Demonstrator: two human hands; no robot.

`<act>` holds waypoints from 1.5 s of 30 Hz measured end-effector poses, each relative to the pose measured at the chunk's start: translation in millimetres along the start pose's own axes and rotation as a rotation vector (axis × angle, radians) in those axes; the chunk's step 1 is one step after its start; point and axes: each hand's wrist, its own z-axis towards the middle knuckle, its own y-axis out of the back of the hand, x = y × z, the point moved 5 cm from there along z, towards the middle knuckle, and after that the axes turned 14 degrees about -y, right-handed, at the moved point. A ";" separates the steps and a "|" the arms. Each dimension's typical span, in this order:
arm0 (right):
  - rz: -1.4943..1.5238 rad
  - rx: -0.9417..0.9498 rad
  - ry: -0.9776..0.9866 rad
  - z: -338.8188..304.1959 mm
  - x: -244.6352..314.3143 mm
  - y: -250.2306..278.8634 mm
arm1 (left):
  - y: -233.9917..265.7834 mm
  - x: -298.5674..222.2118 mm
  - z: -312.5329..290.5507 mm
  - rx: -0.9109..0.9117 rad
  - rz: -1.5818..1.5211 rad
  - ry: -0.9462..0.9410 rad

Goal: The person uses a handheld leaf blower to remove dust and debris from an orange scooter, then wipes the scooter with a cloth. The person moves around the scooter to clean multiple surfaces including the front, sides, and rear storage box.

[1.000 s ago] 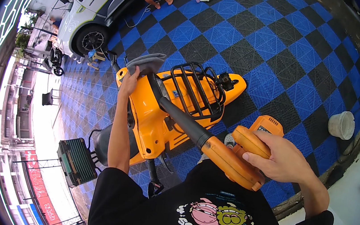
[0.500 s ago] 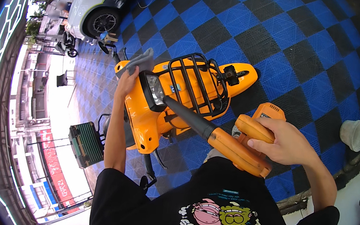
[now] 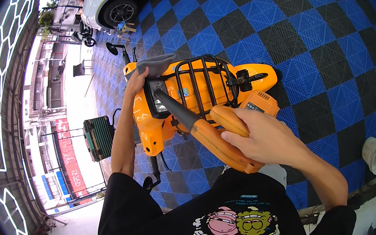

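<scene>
Above the yellow scooter (image 3: 152,136) before us, we have swung the orange blower (image 3: 219,147) leftward; its black nozzle (image 3: 177,110) now reaches further across the headlight (image 3: 158,107), so any airflow likely meets the lens more directly. Our right hand (image 3: 265,137) wraps its handle; our left hand (image 3: 136,83) pinches a grey cloth (image 3: 157,65) beside the headlight.

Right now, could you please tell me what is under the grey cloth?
The grey cloth, in the left hand, lies over the front of the orange scooter. Its orange body shows beside the cloth; the spot directly beneath is covered, so I cannot see it.
</scene>
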 end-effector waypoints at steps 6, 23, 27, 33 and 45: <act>-0.092 -0.079 -0.004 12.7 17.8 8.9 | 0.7 10.6 -3.7 -0.011 -0.008 0.026; -0.187 0.008 -0.063 -3.3 -28.7 -5.1 | -7.7 0.1 17.4 0.278 0.026 0.065; -0.167 -0.031 -0.033 3.1 -42.0 -16.4 | -11.5 15.1 31.3 0.347 0.206 0.187; -0.057 -0.017 -0.054 14.4 -55.8 -27.1 | -19.4 -15.3 34.3 0.517 0.181 0.268; -0.105 0.000 -0.107 -1.0 -72.5 -25.5 | -19.9 11.4 38.3 0.422 0.166 0.220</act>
